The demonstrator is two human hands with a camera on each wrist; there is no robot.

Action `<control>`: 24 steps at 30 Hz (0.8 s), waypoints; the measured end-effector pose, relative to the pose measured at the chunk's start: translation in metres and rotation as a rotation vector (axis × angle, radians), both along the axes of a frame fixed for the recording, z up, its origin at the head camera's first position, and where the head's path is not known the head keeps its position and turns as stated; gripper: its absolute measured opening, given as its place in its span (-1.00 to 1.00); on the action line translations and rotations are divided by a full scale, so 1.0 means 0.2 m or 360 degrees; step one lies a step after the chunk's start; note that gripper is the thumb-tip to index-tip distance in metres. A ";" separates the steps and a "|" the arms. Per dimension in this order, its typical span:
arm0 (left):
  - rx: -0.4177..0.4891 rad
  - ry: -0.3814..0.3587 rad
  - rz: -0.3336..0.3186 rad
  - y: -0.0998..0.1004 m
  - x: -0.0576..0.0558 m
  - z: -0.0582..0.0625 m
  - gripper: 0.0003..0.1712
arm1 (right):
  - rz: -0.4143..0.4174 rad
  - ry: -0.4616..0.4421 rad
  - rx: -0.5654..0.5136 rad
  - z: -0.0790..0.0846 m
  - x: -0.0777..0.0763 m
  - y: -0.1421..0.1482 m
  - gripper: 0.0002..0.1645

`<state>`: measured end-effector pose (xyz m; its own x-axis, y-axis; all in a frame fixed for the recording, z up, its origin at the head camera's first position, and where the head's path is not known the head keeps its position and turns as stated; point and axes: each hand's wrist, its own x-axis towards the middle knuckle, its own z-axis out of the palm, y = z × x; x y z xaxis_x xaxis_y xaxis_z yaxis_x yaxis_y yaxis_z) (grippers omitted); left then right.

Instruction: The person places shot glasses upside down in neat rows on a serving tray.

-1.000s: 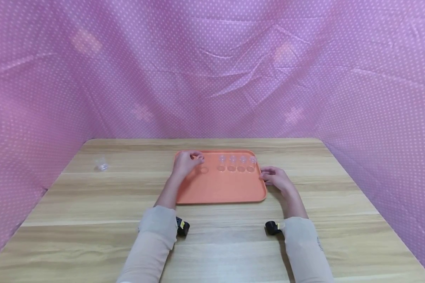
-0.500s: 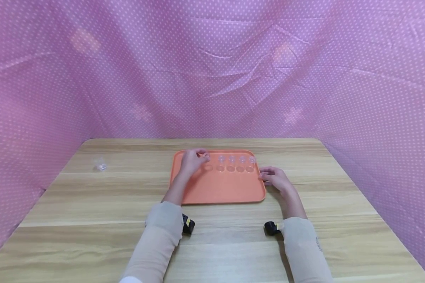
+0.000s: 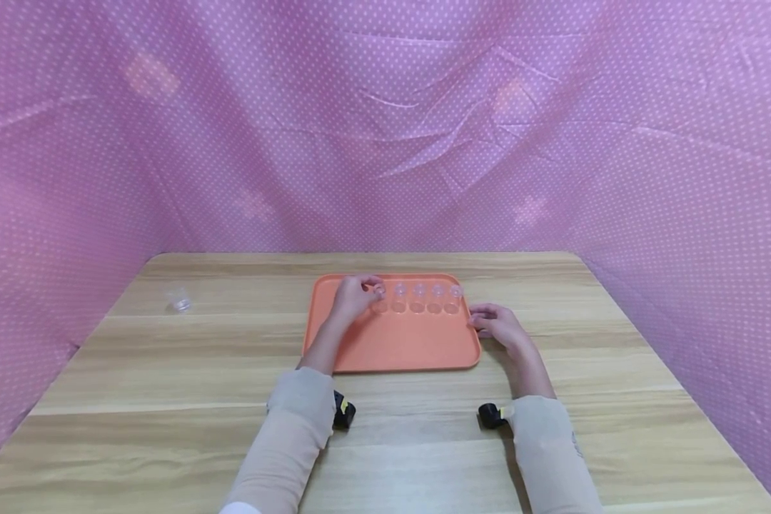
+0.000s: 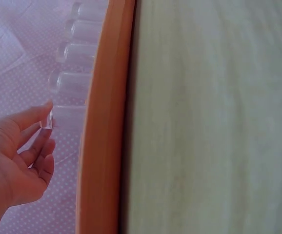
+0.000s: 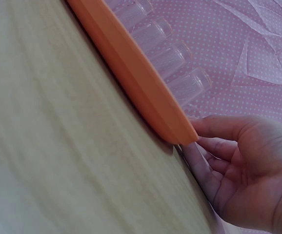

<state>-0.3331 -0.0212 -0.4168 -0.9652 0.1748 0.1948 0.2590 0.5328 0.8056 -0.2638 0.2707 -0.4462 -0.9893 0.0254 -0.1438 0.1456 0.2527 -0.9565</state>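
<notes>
My left hand (image 3: 358, 296) is over the back middle of an orange tray (image 3: 411, 348). Its thumb and fingers pinch the top of a small clear cup (image 4: 69, 117), which stands upright in shape with its wider end down, close over the tray. This cup is at the left end of a row of several like cups (image 3: 418, 300) along the tray's back half. At the tray's right side, my right hand (image 3: 500, 326) grips the rim; in the right wrist view one finger lies against the top of the edge, with another finger (image 5: 198, 163) below it.
Another clear cup (image 3: 180, 301) stands apart on the wooden table (image 3: 218, 357), far to the left. A pink dotted cloth (image 3: 385, 143) hangs behind the table and along both sides.
My left hand has moved right with the clear cup, bringing it beside the left end of the row. The right hand stays at the tray's edge.
</notes>
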 end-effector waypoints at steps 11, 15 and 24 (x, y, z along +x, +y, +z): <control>0.0323 -0.0112 0.0023 0.01 -0.02 -0.06 -0.66 | -0.0007 0.0008 -0.0028 0.00 0.00 0.00 -0.52; 0.0430 -0.0153 0.0021 0.02 -0.02 -0.07 -0.66 | -0.0012 0.0004 -0.0037 0.00 0.00 0.00 -0.52; 0.0545 -0.0195 -0.0027 0.02 -0.02 -0.08 -0.65 | -0.0003 0.0021 -0.0050 0.00 0.00 0.00 -0.53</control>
